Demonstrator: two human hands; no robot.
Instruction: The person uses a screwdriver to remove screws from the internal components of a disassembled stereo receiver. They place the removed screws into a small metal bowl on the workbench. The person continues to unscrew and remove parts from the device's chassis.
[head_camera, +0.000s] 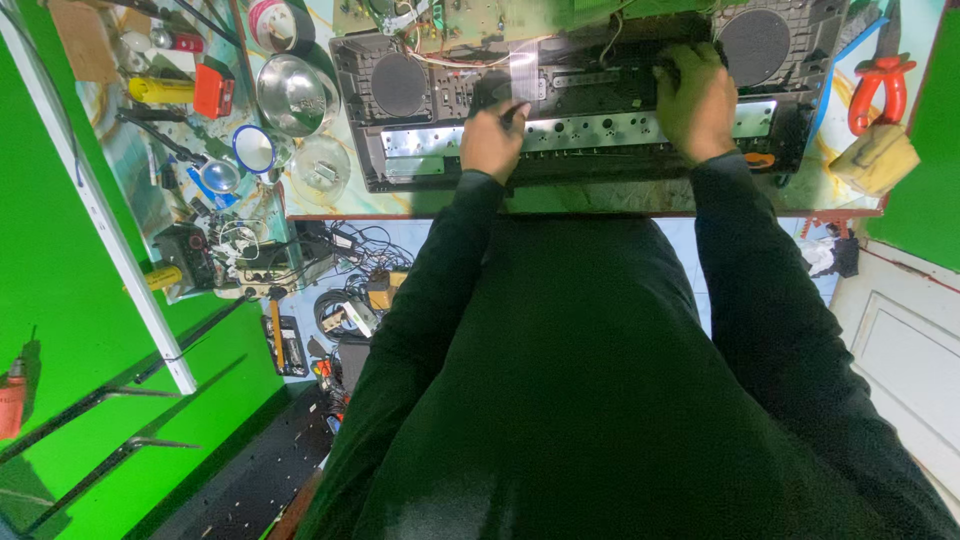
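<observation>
Overhead: opened black audio unit lies flat on worktable, round speakers at each end, silver metal strip along near edge. Left hand rests on strip, fingers curled around small dark tool, tip against chassis. Right hand lies palm-down on unit's middle-right, fingers bent over dark inner part; whether gripping, cannot tell. Green circuit board just behind unit. Shiny metal bowl left of unit; red-handled pliers right.
</observation>
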